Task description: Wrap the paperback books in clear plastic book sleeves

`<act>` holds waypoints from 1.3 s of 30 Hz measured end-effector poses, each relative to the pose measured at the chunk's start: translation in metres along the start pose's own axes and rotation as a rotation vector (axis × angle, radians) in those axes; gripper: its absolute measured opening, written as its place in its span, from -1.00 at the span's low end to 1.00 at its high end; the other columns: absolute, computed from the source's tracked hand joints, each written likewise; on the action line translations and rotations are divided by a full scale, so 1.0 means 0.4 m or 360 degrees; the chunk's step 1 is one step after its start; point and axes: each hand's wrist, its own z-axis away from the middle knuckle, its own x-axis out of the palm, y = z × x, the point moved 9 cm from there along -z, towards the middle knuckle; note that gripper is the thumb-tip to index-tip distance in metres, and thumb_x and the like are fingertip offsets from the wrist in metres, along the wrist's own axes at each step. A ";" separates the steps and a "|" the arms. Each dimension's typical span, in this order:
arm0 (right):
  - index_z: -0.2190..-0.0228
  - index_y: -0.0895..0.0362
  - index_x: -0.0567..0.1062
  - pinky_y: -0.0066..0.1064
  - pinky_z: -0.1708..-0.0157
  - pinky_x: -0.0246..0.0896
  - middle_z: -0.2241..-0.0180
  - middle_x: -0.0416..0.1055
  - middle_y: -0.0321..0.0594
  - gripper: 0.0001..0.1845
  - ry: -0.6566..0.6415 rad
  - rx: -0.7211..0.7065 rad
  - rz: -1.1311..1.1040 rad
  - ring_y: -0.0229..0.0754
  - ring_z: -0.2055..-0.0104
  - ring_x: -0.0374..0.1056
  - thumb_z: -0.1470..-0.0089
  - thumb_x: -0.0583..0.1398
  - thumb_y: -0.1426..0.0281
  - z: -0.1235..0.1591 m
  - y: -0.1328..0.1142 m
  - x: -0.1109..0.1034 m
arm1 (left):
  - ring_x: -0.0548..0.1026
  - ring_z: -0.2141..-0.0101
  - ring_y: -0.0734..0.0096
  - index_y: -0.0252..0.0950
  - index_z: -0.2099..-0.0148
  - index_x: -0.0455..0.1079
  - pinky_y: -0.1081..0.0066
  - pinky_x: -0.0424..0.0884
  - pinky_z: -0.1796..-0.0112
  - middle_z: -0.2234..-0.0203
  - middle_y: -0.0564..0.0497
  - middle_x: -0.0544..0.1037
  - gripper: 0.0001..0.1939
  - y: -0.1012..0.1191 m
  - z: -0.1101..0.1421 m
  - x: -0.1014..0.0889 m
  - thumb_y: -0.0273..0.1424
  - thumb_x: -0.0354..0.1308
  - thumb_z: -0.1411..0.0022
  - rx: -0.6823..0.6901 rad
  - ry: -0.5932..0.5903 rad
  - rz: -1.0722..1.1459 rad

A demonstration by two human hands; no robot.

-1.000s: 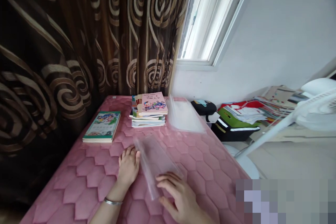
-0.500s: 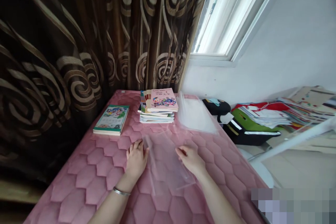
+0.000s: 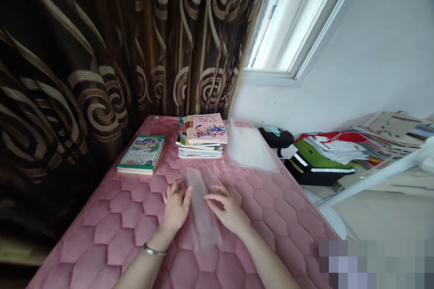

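A clear plastic book cover [image 3: 203, 221] lies on the pink quilted mattress [image 3: 135, 235], folded over into a narrow strip. At its left edge is my left hand [image 3: 176, 204], wearing a silver bangle; its fingers are curled and its thumb rests along the plastic. My right hand [image 3: 227, 210] is over the right side of the cover, thumb and fingers apart, fingertips close to the folded part. Whether those fingertips press on the plastic is hard to see.
Farther back stand a stack of books [image 3: 203, 137] and more clear plastic covers [image 3: 251, 146]. A green-bordered book [image 3: 141, 154] lies to the left. Beyond the mattress's right edge are a black-and-green bag [image 3: 315, 162], piled papers and a white stand [image 3: 373, 178]. A patterned curtain [image 3: 152, 45] hangs behind.
My right hand has moved left, bringing the right part of the plastic cover over toward my left hand, and its fingers have spread. The left hand stays at the left edge.
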 end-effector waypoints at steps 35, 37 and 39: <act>0.74 0.04 0.24 -0.41 0.51 0.03 0.67 0.36 -0.28 -0.59 0.0137 0.0749 0.0574 -0.16 0.51 0.34 -0.02 0.10 0.15 0.039 0.257 -0.243 | 0.46 0.09 0.01 -0.30 0.23 0.51 0.01 0.31 0.15 0.07 -0.24 0.47 -0.65 -0.162 -0.045 -0.071 -0.23 -0.06 -0.31 -0.0378 -0.0168 -0.0870; 0.73 0.05 0.26 -0.41 0.51 0.04 0.65 0.37 -0.28 -0.59 0.0098 0.0756 0.0604 -0.16 0.50 0.35 -0.04 0.10 0.15 0.039 0.263 -0.240 | 0.45 0.08 0.02 -0.28 0.23 0.50 0.02 0.31 0.15 0.05 -0.23 0.46 -0.66 -0.168 -0.048 -0.071 -0.23 -0.06 -0.31 -0.0372 -0.0172 -0.0887; 0.70 0.05 0.30 -0.41 0.49 0.07 0.61 0.41 -0.26 -0.62 0.0094 0.0780 0.0633 -0.15 0.47 0.37 -0.05 0.11 0.16 0.041 0.272 -0.240 | 0.44 0.07 0.03 -0.27 0.25 0.49 0.01 0.31 0.15 0.05 -0.22 0.45 -0.67 -0.174 -0.050 -0.069 -0.22 -0.05 -0.31 -0.0364 -0.0207 -0.0887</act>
